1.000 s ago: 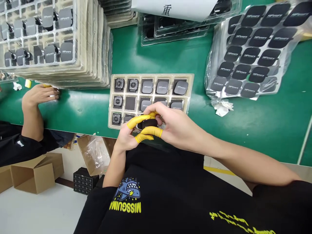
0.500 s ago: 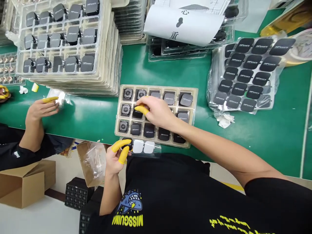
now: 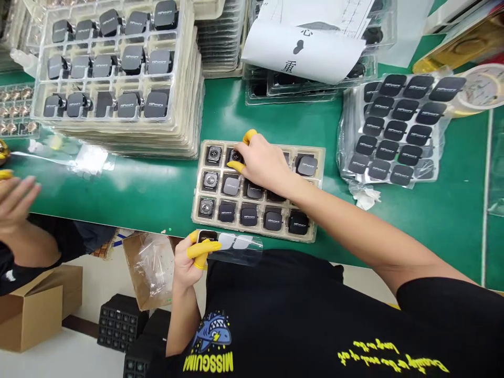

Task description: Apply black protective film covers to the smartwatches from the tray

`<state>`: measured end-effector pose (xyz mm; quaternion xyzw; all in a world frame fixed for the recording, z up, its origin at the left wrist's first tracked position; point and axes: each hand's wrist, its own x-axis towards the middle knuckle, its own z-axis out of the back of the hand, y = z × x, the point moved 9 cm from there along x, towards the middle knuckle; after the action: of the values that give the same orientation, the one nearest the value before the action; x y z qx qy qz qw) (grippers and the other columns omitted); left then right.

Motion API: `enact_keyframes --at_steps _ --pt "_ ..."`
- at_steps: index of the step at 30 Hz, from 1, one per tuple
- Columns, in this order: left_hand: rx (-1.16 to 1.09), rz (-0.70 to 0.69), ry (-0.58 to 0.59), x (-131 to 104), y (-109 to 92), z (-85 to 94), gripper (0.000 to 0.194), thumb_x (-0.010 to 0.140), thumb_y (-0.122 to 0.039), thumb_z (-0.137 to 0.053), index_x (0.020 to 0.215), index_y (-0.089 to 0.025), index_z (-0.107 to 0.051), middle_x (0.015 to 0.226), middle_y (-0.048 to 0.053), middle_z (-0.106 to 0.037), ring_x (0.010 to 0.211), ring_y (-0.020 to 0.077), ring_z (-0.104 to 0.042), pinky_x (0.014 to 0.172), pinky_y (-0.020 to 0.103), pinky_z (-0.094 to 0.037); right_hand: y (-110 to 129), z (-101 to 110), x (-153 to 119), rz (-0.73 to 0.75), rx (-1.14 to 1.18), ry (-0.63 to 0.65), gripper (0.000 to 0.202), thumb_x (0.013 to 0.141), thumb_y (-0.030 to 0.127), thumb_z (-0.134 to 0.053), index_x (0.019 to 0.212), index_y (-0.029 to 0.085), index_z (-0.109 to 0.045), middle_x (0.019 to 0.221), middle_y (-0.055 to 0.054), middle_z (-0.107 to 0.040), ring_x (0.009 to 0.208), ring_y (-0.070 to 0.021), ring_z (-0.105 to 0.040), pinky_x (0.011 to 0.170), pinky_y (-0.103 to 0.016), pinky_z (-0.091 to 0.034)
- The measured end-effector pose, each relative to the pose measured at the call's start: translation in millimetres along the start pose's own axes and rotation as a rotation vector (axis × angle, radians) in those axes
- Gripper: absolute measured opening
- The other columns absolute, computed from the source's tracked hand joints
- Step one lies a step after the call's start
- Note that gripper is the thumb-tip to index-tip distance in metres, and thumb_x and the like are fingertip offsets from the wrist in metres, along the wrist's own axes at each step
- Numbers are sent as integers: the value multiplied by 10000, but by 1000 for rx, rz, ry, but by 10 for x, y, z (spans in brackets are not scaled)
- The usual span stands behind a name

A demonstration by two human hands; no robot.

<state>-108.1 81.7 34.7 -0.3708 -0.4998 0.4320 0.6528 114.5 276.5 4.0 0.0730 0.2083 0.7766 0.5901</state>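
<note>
My left hand [image 3: 192,257], with yellow finger covers, pinches a clear film strip [image 3: 244,253] carrying a black labelled square [image 3: 208,236] and white pieces. A pale plastic tray [image 3: 258,229] lies on the green table in front of me, with watches and labelled black squares in its compartments. Three watches with round sensors up fill the left column, one of them a watch [image 3: 210,180] in the middle row. My right hand [image 3: 239,153] is over the tray's top row, fingers closed around a black watch [image 3: 235,156] in the second compartment; the hand partly covers it.
Stacked trays [image 3: 118,126] of black watches stand at the back left. Printed paper [image 3: 303,50] lies on trays at the back. Bagged black labelled squares [image 3: 394,128] and a tape roll [image 3: 482,86] are at right. A co-worker's hand [image 3: 16,202] is at far left.
My right hand has moved up from the middle row to the top-row watch, uncovering a labelled square. My left hand has tilted the film strip. The co-worker's hand has moved left.
</note>
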Motion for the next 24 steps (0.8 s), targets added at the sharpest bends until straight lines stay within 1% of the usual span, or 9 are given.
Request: enact_keyframes --at_steps 3,7,10,12,15,17,20,22,24 --pt "28 -19 13 62 -10 -65 254 1043 -190 -731 1198 -307 -895 1049 53 -860 886 166 -836 698 224 -651 -19 -27 85 -25 17 15 474 1086 525 -661 1269 91 -713 1393 -294 -586 1221 -468 -629 894 -593 -577" --pt "87 -45 24 133 -18 -160 228 1054 -209 -714 1153 -293 -901 1020 50 -852 870 161 -829 710 234 -644 2 -10 114 -77 -8 37 376 1016 397 -778 1231 101 -692 1360 -271 -602 1204 -446 -649 905 -559 -574" --pt "108 -44 21 174 -17 -212 206 1056 -228 -713 1113 -279 -904 988 46 -842 866 161 -825 723 239 -644 23 36 135 -93 -8 38 386 956 344 -833 1228 132 -661 1352 -260 -621 1169 -428 -663 865 -517 -563" --pt "105 -34 11 196 -9 -233 193 1060 -249 -714 1083 -265 -905 935 40 -826 827 153 -811 704 234 -634 38 62 145 -85 24 32 392 947 315 -820 1254 160 -631 1335 -234 -650 1113 -396 -675 832 -473 -534" --pt "109 -20 -13 225 11 -257 202 1066 -245 -703 1033 -240 -902 833 24 -779 740 132 -774 671 224 -613 66 93 96 -49 128 27 338 983 274 -724 1285 190 -596 1218 -169 -722 1003 -344 -680 805 -423 -477" --pt "134 -15 -18 241 21 -292 218 1072 -222 -680 1029 -229 -894 822 17 -760 695 116 -749 649 213 -602 66 170 -40 -38 225 -15 304 999 268 -663 1288 204 -591 1124 -129 -743 947 -320 -671 791 -406 -454" --pt "223 -42 -26 256 -28 -372 256 1074 -175 -629 1130 -231 -873 895 28 -780 710 115 -755 649 206 -613 101 323 -455 8 503 -71 278 1007 324 -652 1268 245 -595 1031 -63 -722 863 -264 -644 749 -376 -459" --pt "306 -87 -28 264 -116 -452 311 1065 -158 -613 1278 -231 -827 1030 68 -821 824 155 -807 708 237 -660 173 346 -816 50 767 -18 252 1007 395 -697 1208 271 -611 1030 -34 -703 836 -224 -631 722 -352 -486" --pt "375 -136 11 276 -217 -581 397 1047 -227 -675 1440 -215 -735 1197 128 -830 926 208 -839 745 283 -703 230 268 -1156 17 975 84 266 998 445 -745 1162 278 -617 1041 -20 -689 815 -195 -626 703 -332 -512"
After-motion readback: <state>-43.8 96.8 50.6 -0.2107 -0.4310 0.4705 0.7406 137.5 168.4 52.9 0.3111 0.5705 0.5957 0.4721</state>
